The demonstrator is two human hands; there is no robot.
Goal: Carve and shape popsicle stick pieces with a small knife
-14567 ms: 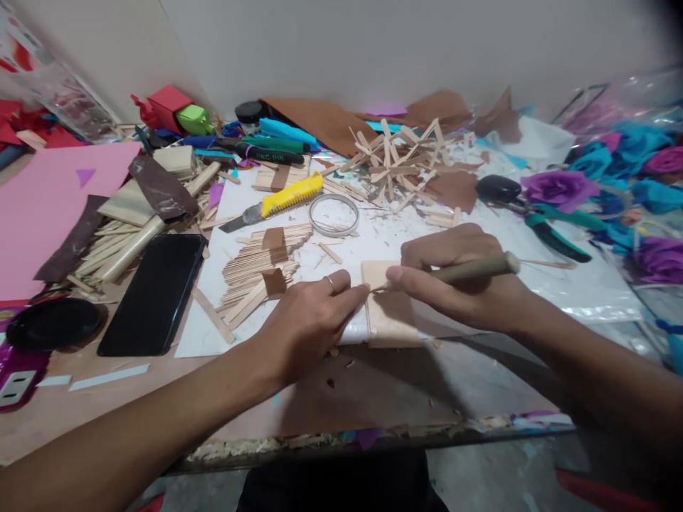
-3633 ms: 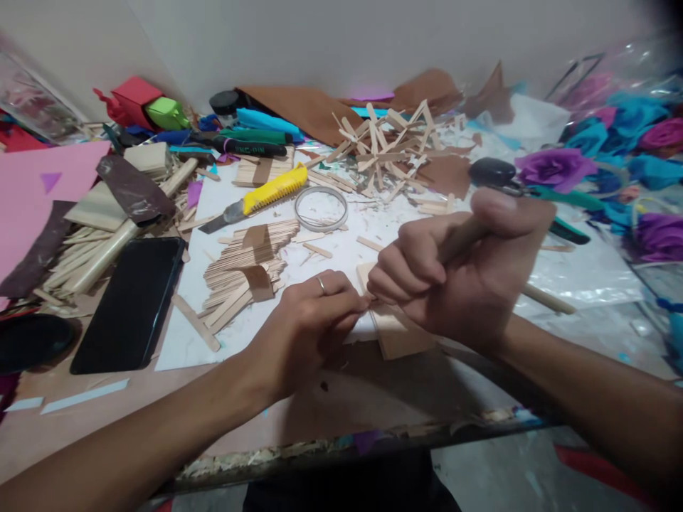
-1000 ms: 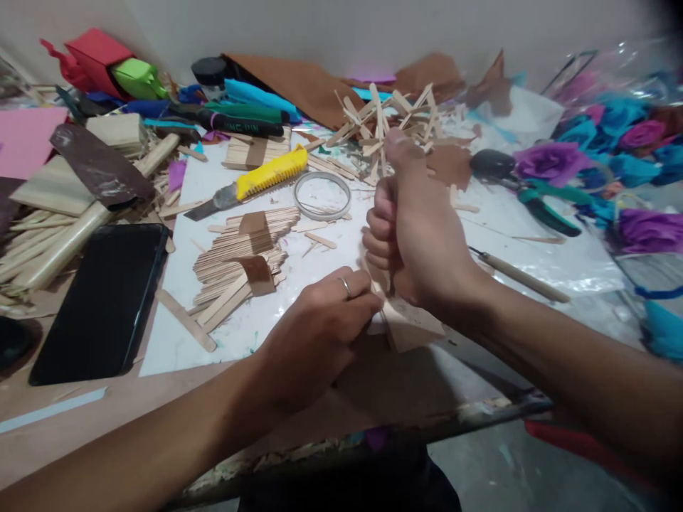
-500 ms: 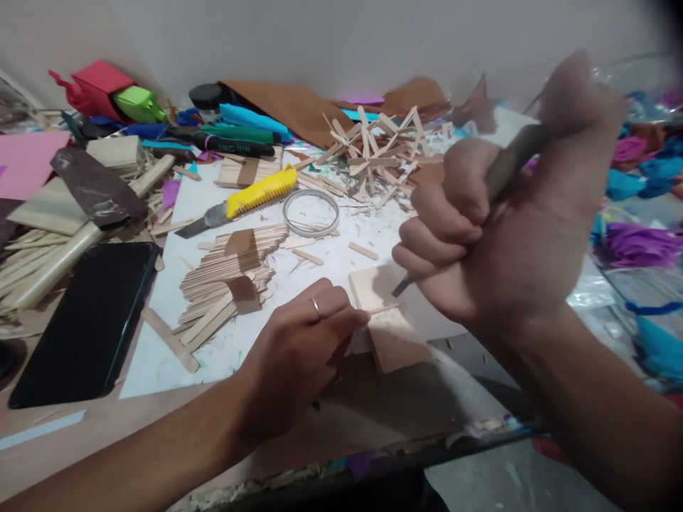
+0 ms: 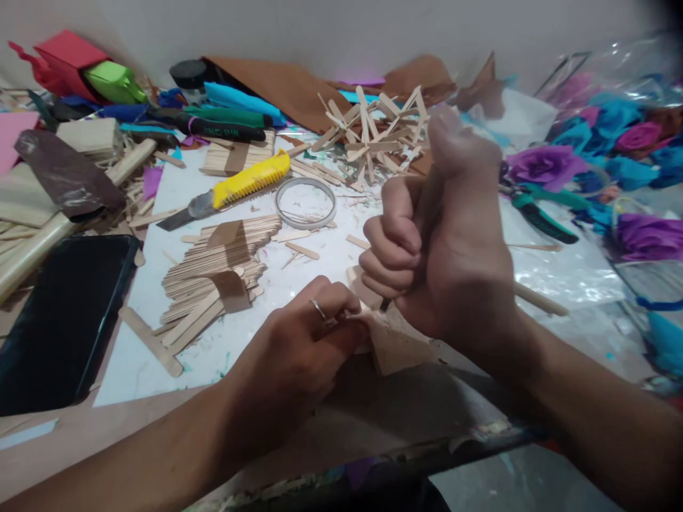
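Note:
My right hand [image 5: 442,249] is a fist around a thin-handled craft tool, thumb up, with the tool's dark tip [image 5: 383,306] pointing down onto a small wooden board [image 5: 398,345] near the table's front edge. My left hand [image 5: 304,341], with a ring on one finger, pinches a thin wooden stick [image 5: 358,313] against that board, right under the tool tip. Most of the tool's handle is hidden inside my fist.
A bundle of popsicle sticks [image 5: 218,263] lies left of my hands, with a yellow utility knife [image 5: 235,188] and a tape ring [image 5: 306,203] behind it. A black phone [image 5: 58,320] is at the left. Glued stick shapes [image 5: 373,135], green pliers [image 5: 538,213] and paper flowers [image 5: 544,167] sit behind and right.
Half a second ago my right fist was raised with the tool tip above the board; it has come down so the tip meets the stick that my left hand holds.

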